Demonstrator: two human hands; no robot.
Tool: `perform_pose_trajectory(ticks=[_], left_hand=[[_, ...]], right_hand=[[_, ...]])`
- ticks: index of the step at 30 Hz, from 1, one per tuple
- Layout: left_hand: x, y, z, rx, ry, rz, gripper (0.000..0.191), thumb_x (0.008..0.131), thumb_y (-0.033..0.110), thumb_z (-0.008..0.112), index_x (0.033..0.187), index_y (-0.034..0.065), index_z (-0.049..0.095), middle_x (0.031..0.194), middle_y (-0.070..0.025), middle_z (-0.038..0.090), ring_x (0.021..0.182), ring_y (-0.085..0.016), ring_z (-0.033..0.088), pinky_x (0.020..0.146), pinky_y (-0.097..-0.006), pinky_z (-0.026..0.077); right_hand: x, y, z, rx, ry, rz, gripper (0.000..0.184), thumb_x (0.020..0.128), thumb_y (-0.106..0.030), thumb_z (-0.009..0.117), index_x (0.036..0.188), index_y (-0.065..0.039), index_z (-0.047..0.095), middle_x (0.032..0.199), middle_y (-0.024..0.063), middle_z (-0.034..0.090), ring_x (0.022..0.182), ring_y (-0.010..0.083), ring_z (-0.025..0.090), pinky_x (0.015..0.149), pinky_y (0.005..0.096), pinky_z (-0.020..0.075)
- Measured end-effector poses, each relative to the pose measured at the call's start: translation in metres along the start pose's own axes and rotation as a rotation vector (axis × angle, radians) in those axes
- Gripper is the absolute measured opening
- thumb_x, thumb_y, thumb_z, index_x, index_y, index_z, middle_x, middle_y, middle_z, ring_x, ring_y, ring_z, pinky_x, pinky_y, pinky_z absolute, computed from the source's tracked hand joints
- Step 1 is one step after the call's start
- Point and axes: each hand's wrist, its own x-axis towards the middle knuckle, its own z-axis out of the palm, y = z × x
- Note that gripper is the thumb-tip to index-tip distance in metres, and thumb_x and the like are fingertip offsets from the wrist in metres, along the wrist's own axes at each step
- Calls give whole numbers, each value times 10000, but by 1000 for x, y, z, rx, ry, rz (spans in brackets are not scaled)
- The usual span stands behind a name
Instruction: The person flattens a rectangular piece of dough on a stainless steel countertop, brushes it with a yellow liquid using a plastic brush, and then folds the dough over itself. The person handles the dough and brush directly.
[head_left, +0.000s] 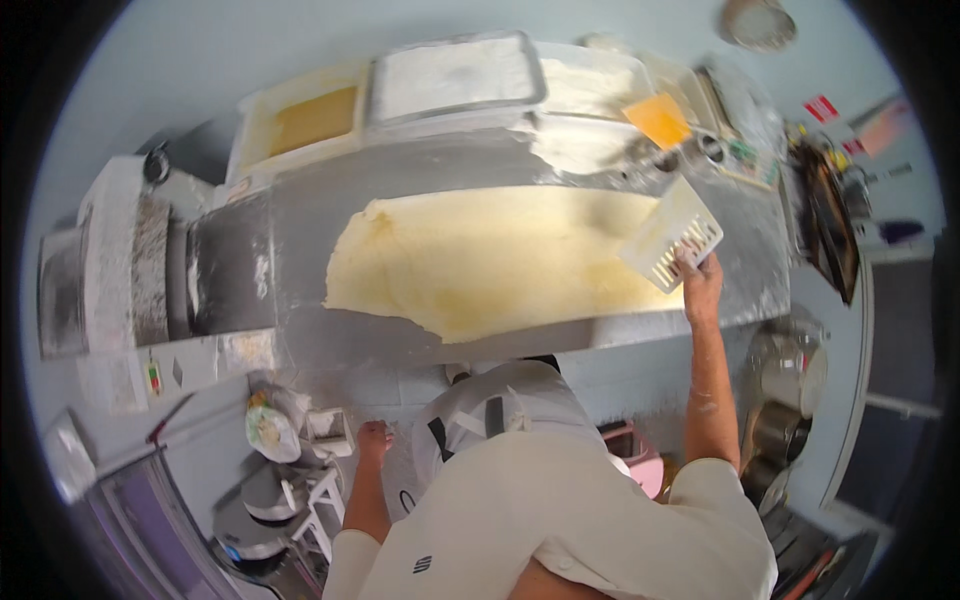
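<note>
A long sheet of pale yellow dough (495, 255) lies flat on the grey worktop (315, 165), its left end ragged. My right hand (699, 274) grips a flat white plastic scraper with a row of slots (667, 225), tilted over the right end of the dough. My left hand (375, 441) hangs low beside my body, over the floor, away from the worktop; its fingers are curled, and whether they hold anything is not plain.
A dough sheeter (124, 262) adjoins the worktop's left end. Along the back stand a tub with a brownish-yellow filling (300, 120), a tray of white flour (457, 79) and a flour tub (592, 82). An orange card (658, 121) leans near small containers. Metal pots (780, 435) stand lower right.
</note>
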Motion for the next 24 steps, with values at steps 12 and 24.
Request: perform_pose_trajectory(ticks=[12,24], left_hand=[[-186,-89,162,-256,279,-102,269,899,224,600,1010,-21,593,840,-100,628,698,-190,655,569,-299,535],[-206,-203,180,-690,364,-475,201,893,167,600,1034,25,573,945,-94,592,761,-243,622,645,-350,544]], right_hand=[[18,-70,378,-755,-1164,-1228,266,881,-124,492,1105,-177,624,1066,40,660,1005,264,629,832,403,500],[-19,17,476,-894,-1358,-1317,156,873,-234,529,925,-133,638,1029,85,644,1075,278,558,921,424,428]])
